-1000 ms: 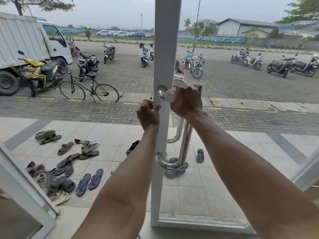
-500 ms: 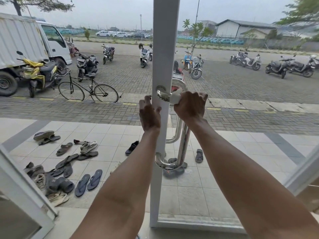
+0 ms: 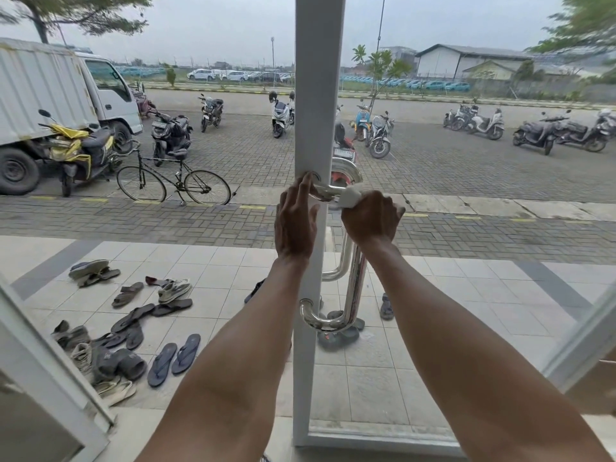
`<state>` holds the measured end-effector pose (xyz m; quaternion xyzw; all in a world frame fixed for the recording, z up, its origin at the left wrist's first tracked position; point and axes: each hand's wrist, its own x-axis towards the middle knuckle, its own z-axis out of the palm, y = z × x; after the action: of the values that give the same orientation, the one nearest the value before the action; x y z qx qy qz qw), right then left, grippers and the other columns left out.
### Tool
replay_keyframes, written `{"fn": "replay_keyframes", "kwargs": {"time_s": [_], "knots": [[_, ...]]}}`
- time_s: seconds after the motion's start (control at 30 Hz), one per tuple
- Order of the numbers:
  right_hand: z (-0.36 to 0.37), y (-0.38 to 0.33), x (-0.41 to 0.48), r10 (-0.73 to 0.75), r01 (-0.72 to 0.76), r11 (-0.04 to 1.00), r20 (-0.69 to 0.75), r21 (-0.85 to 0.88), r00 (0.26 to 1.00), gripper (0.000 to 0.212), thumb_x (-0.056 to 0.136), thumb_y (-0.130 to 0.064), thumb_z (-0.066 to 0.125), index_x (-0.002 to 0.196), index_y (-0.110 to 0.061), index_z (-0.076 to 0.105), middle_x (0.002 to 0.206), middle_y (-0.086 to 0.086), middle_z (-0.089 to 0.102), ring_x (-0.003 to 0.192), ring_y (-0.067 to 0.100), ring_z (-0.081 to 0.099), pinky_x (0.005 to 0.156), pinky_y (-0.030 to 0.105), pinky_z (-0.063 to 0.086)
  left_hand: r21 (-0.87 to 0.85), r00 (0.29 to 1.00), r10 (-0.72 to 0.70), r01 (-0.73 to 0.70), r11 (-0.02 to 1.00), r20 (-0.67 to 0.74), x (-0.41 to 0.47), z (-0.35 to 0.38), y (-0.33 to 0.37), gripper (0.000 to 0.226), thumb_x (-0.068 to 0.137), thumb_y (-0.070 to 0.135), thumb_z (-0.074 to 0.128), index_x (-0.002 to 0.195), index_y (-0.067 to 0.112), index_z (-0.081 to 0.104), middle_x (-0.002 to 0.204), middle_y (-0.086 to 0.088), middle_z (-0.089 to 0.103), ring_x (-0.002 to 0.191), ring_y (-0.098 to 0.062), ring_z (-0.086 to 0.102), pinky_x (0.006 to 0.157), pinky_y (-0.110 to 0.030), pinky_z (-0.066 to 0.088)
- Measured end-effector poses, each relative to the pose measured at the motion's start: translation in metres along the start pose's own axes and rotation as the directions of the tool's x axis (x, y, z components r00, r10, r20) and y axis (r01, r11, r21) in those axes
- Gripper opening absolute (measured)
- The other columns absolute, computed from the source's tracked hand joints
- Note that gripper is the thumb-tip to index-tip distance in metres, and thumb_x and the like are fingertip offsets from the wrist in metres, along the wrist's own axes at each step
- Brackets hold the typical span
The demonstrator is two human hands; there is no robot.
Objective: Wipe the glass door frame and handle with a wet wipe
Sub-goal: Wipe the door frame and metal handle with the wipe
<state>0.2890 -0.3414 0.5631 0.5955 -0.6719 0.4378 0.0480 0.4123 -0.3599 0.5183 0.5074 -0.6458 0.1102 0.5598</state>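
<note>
A white door frame (image 3: 318, 95) runs straight up the middle of the view, with glass on its right. A shiny steel handle (image 3: 355, 288) curves out from the frame at top and bottom. My right hand (image 3: 370, 218) is closed around the upper bend of the handle, pressing a white wet wipe (image 3: 350, 196) onto the metal. My left hand (image 3: 295, 221) rests flat on the frame beside the upper mount, fingers stretched up and holding nothing.
Outside, several sandals and shoes (image 3: 133, 321) lie on the tiled porch. A bicycle (image 3: 173, 181), a truck (image 3: 50, 105) and several motorbikes stand on the paved yard. Another white frame (image 3: 43, 371) slants at lower left.
My right hand slid with the wipe to the right along the handle's top bend. My left hand uncurled from a loose fist and laid its fingers up the frame.
</note>
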Motion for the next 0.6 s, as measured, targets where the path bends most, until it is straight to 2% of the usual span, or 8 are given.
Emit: {"fn": "replay_keyframes", "kwargs": {"time_s": [0.23, 0.37, 0.43, 0.5, 0.6], "knots": [[0.001, 0.005, 0.001, 0.045, -0.045, 0.999, 0.041, 0.01, 0.998, 0.016, 0.078, -0.027, 0.057, 0.074, -0.015, 0.066, 0.078, 0.007, 0.071, 0.083, 0.029, 0.067, 0.088, 0.04, 0.035, 0.06, 0.987, 0.146, -0.142, 0.988, -0.072, -0.005, 0.001, -0.007, 0.06, 0.082, 0.006, 0.074, 0.138, 0.007, 0.053, 0.139, -0.014, 0.056, 0.124, -0.032, 0.054, 0.098, -0.044, 0.052], [-0.013, -0.006, 0.009, -0.026, 0.045, 0.983, 0.109, -0.177, 0.994, 0.014, 0.078, -0.028, 0.06, 0.071, -0.016, 0.058, 0.081, 0.004, 0.069, 0.087, 0.026, 0.066, 0.101, 0.049, 0.03, 0.207, 0.943, 0.297, -0.264, 0.942, -0.149, -0.005, 0.007, -0.002, 0.043, 0.09, 0.014, 0.067, 0.132, 0.015, 0.06, 0.138, -0.007, 0.059, 0.127, -0.025, 0.055, 0.1, -0.042, 0.04], [-0.014, -0.006, 0.012, -0.101, 0.13, 0.959, 0.122, -0.253, 0.987, 0.014, 0.076, -0.024, 0.061, 0.065, -0.017, 0.055, 0.074, 0.003, 0.067, 0.083, 0.026, 0.067, 0.105, 0.053, 0.026, 0.226, 0.941, 0.274, -0.228, 0.947, -0.198, -0.006, 0.013, 0.005, 0.039, 0.091, 0.015, 0.066, 0.13, 0.017, 0.061, 0.135, -0.002, 0.062, 0.128, -0.021, 0.056, 0.105, -0.042, 0.033], [-0.009, -0.001, 0.01, -0.128, 0.142, 0.963, 0.074, -0.229, 0.989, 0.009, 0.072, -0.023, 0.059, 0.066, -0.016, 0.06, 0.073, 0.003, 0.068, 0.078, 0.026, 0.068, 0.101, 0.051, 0.029, 0.224, 0.945, 0.219, -0.166, 0.96, -0.241, -0.01, 0.021, 0.011, 0.038, 0.091, 0.017, 0.065, 0.129, 0.017, 0.062, 0.136, 0.0, 0.062, 0.13, -0.019, 0.054, 0.11, -0.044, 0.028], [0.002, 0.008, 0.0, 0.009, -0.007, 0.998, 0.02, -0.062, 1.0, 0.016, 0.072, -0.024, 0.056, 0.076, -0.015, 0.069, 0.081, 0.004, 0.072, 0.081, 0.028, 0.068, 0.095, 0.046, 0.036, 0.228, 0.941, 0.172, -0.106, 0.968, -0.291, -0.015, 0.027, 0.015, 0.037, 0.093, 0.019, 0.063, 0.13, 0.016, 0.062, 0.139, 0.001, 0.06, 0.132, -0.017, 0.052, 0.113, -0.05, 0.023]]}}
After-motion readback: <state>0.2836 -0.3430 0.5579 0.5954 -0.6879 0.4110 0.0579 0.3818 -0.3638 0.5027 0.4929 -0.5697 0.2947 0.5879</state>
